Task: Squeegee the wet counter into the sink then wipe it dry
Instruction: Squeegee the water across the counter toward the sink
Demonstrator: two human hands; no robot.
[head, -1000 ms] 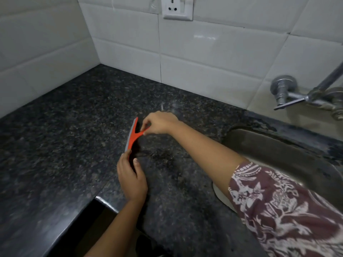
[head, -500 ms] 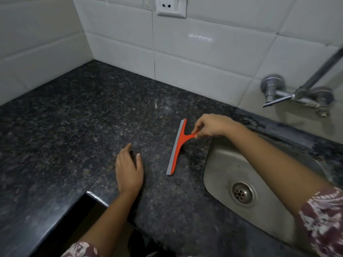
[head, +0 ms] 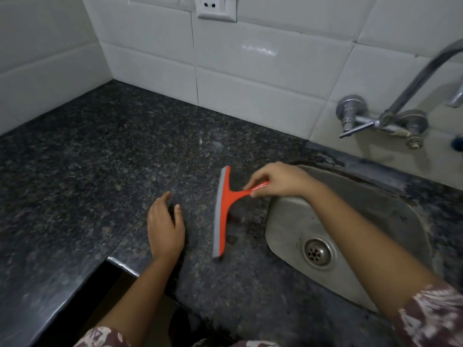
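Head view. Dark speckled stone desk (head: 100,159) running into a corner of white wall tiles (head: 263,78); steel sink (head: 380,216) set in at its right end, drain (head: 318,252) in view.

Squeegee (head: 221,211): T-shaped, orange plastic body with a grey rubber strip along its left edge. The blade stands on the desk just left of the sink's left rim, running back to front and tilted a little. Its short orange handle points right, toward the sink.

Right hand (head: 280,180): above the sink's back-left rim, fingertips and thumb pinching the handle.

Left hand (head: 164,226): palm down on the desk near the front edge, fingers loose, grasping nothing, apart from the blade on its left.

Darker blotches on the stone between blade and sink rim. Wall tap (head: 375,120) above the sink; socket (head: 216,7) at the top edge. Patterned sleeve (head: 431,319) at lower right.
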